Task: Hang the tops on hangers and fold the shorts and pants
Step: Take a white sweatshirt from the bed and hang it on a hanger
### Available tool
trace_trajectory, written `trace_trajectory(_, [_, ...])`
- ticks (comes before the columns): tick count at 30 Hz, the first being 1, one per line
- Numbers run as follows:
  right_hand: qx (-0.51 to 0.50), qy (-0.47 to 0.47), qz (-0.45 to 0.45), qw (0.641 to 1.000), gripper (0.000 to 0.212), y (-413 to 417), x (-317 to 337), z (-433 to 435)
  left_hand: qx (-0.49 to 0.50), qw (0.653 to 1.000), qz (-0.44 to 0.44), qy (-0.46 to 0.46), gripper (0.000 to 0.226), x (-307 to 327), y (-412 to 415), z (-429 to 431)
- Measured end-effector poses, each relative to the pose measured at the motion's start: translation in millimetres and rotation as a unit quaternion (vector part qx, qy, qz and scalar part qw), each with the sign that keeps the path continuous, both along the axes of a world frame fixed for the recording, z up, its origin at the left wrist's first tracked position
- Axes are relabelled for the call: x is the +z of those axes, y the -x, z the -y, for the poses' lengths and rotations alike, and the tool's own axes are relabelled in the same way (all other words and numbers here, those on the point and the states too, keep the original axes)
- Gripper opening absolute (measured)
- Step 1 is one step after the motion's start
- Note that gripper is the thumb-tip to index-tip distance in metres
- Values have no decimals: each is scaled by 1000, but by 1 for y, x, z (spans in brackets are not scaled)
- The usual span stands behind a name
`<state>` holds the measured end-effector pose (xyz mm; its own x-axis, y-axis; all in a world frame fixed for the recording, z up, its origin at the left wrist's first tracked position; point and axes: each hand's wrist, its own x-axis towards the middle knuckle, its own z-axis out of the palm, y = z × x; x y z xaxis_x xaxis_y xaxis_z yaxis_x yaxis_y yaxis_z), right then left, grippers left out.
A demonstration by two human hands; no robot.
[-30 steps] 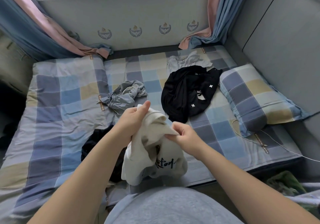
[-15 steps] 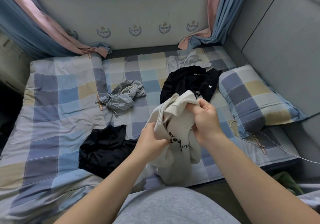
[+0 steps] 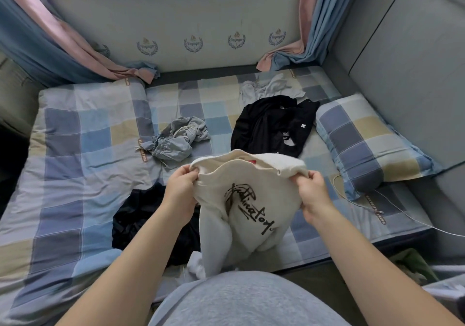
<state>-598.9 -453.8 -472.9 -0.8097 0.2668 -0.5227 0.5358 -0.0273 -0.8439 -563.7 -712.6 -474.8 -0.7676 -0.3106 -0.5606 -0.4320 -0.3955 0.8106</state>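
White top [image 3: 249,199], black script scrawled across its front, hangs spread between the two hands over the near edge of the bed [image 3: 75,149]. The left hand [image 3: 180,187] pinches one end of the upper edge, thumb on the near side and fingers curled behind the cloth. The right hand [image 3: 313,192] grips the other end the same way, bunching the fabric in its fist. The edge sags open between them, and a small red label [image 3: 253,162] shows inside it. The rest of the top drops below the hands toward the person's grey-clad middle.

Just under the left forearm lies a crumpled black garment [image 3: 141,215], partly hidden by the arm and the top. Beyond the left hand, a little to its outer side, sit grey shorts [image 3: 176,139] in a rumpled heap with the elastic waist showing. Straight past the hands a black top [image 3: 271,124] is spread loosely on the bed, a small white cross on it. Farther on, touching its far edge, lies a pale garment [image 3: 266,87]; I cannot tell what kind.

Out past the right hand a checked pillow [image 3: 364,134] leans against the grey padded side, and a thin white cable [image 3: 402,212] trails across the bed beside the right wrist. Blue and pink curtains [image 3: 50,43] hang at the far corners.
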Motion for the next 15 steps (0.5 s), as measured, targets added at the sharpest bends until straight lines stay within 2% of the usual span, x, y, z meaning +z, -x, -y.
trace_trajectory(2, [53, 10, 54, 997, 46, -7, -9, 3, -28, 999, -30, -12, 18, 11, 1, -3])
trace_trajectory(4, [122, 15, 82, 989, 77, -14, -9, 9, -64, 996, -65, -20, 19, 22, 1, -4])
trace_trajectory(6, [209, -55, 64, 974, 104, -18, -8, 15, -100, 990, -103, -15, 19, 32, 1, -3])
trace_trajectory(7, [248, -98, 29, 963, 109, -18, -6, 19, -122, 985, -121, -6, 16, 36, 1, -2])
trace_trajectory(9, [313, -167, -69, 932, 107, -14, 1, 27, -172, 974, -149, 19, 8, 45, 0, 1])
trace_trajectory(11, [382, -243, -147, 879, 101, -6, 9, 38, -217, 960, -165, 63, 14, 51, 0, 3])
trace_trajectory(12, [422, -248, -162, 857, 96, 0, 12, 43, -235, 952, -175, 90, 15, 53, 1, 5])
trace_trajectory(14, [495, -168, -149, 839, 76, 8, 18, 58, -266, 934, -200, 134, 14, 56, 2, 8])
trace_trajectory(15, [517, -134, -137, 834, 59, 9, 19, 66, -277, 926, -211, 146, 12, 58, 3, 10])
